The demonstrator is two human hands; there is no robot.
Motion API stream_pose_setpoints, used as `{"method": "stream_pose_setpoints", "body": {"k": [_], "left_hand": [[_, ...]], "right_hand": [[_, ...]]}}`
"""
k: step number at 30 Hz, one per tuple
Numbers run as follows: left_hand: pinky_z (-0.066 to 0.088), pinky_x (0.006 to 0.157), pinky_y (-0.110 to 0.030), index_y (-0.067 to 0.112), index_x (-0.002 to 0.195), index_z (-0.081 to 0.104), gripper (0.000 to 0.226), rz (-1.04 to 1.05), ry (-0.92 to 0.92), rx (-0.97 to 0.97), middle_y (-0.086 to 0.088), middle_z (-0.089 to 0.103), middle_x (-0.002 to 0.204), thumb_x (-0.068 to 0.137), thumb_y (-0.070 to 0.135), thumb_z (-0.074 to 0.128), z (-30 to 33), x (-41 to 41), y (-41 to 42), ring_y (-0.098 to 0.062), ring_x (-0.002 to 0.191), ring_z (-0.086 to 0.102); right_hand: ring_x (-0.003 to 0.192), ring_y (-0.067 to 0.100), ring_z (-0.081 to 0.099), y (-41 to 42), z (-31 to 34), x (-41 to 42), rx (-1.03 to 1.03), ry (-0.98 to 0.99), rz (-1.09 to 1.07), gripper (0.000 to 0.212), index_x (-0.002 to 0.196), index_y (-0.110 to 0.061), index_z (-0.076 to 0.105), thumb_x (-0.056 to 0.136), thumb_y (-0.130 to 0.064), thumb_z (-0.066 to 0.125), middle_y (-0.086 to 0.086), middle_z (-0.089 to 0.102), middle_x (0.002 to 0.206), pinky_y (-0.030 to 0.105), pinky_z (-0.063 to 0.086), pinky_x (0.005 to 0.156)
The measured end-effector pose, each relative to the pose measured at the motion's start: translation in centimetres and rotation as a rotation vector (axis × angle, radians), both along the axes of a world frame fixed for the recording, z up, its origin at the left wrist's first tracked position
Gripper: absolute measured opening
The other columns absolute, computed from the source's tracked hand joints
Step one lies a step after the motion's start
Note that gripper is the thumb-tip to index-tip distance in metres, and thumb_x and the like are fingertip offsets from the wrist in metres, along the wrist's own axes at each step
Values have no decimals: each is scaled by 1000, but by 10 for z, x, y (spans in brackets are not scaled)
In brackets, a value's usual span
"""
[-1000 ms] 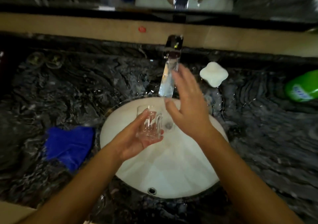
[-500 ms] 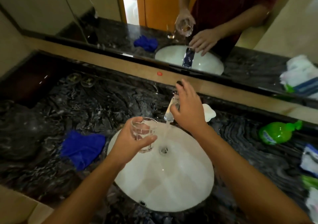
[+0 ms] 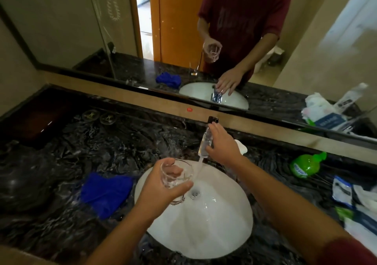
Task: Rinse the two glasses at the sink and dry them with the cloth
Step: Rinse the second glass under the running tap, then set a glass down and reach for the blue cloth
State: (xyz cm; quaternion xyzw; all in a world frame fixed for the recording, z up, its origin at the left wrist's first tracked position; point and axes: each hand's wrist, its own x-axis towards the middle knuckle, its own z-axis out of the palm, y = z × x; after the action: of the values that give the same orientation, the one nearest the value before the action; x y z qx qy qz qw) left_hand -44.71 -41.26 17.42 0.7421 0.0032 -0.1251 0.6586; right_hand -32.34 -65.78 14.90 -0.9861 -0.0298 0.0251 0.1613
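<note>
My left hand [image 3: 161, 191] grips a clear glass [image 3: 177, 176], tilted above the white sink [image 3: 204, 236] just left of the water stream [image 3: 199, 168]. My right hand [image 3: 223, 145] rests on the chrome tap [image 3: 205, 142], fingers laid over its top and thumb against the spout's side. Water runs from the tap into the basin beside the glass. A blue cloth [image 3: 106, 191] lies crumpled on the dark marble counter [image 3: 61, 173] left of the sink. Only the mirror shows a second glass [image 3: 192, 69], standing on the counter near the cloth.
A green soap bottle [image 3: 306, 166] lies right of the sink, with several packets [image 3: 346, 193] beyond it. A white soap dish [image 3: 241, 146] sits behind my right hand. Two round coasters [image 3: 98, 117] lie at the back left. The mirror [image 3: 61, 30] spans the wall.
My right hand moved up from in front of the spout onto the tap, and water now flows. My left hand brought the glass closer to the stream. The view tilted up.
</note>
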Motion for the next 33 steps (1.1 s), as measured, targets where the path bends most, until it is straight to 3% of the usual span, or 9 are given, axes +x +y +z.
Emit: {"method": "stream_pose_setpoints", "body": {"k": [3,6,8,11,15,21,24,27,33], "left_hand": [[46,91,-12,36,134,45,80,-32,-266,244,17,61,127,68,38,90,-1,-7,14,10,113,56],[32,117,-29,24,142,45,79,-154,-687,581,10,58,136,75,50,77,-2,-5,31,-9,127,53],[26,122,-33,22,143,43,78,-230,-787,662,3,58,138,78,52,74,-3,-9,36,-13,129,51],[42,109,-27,28,146,37,83,-246,-663,606,8,56,139,77,58,73,-9,-22,39,-8,127,50],[43,100,-13,42,143,31,88,-153,-483,481,22,51,131,71,58,80,-15,-36,38,8,121,50],[43,102,-16,26,146,41,93,14,-366,426,10,58,135,69,47,89,-18,-50,36,0,123,55],[42,97,-10,29,142,44,89,99,-321,409,25,59,124,69,43,91,-13,-58,38,5,117,57],[48,99,-20,31,140,45,87,175,-281,385,30,60,121,68,46,91,-10,-69,44,0,116,61],[49,93,-12,33,133,47,85,391,-266,381,38,58,118,61,56,84,-1,-96,71,7,109,62]], "right_hand": [[155,25,22,8,5,-2,-5,6,-34,81,158,-12,28,91,-31,69,8,26,167,42,31,121],[146,29,36,18,9,-3,-15,-15,-85,67,150,-8,39,91,-24,67,12,40,156,42,37,112],[143,32,39,23,6,-5,-35,-34,-112,66,148,-6,41,90,-24,66,14,43,153,43,39,111],[146,35,37,27,-11,-11,-91,-65,-96,75,151,-6,34,88,-29,66,15,37,157,48,40,113],[151,35,28,21,-34,-23,-250,-43,-18,83,154,-6,28,88,-40,64,15,30,161,51,33,119],[157,36,12,13,-44,-23,-233,-45,31,92,160,-4,16,92,-45,63,18,14,169,49,21,126],[155,36,18,9,-41,-18,-195,-47,41,84,156,-4,25,91,-42,63,18,22,167,50,28,122],[140,35,38,11,-29,-9,-186,-75,29,62,140,-5,47,89,-39,58,17,46,148,53,40,109],[149,34,33,53,-14,-12,14,-87,160,64,152,-11,43,94,-32,61,15,34,162,49,36,115]]}}
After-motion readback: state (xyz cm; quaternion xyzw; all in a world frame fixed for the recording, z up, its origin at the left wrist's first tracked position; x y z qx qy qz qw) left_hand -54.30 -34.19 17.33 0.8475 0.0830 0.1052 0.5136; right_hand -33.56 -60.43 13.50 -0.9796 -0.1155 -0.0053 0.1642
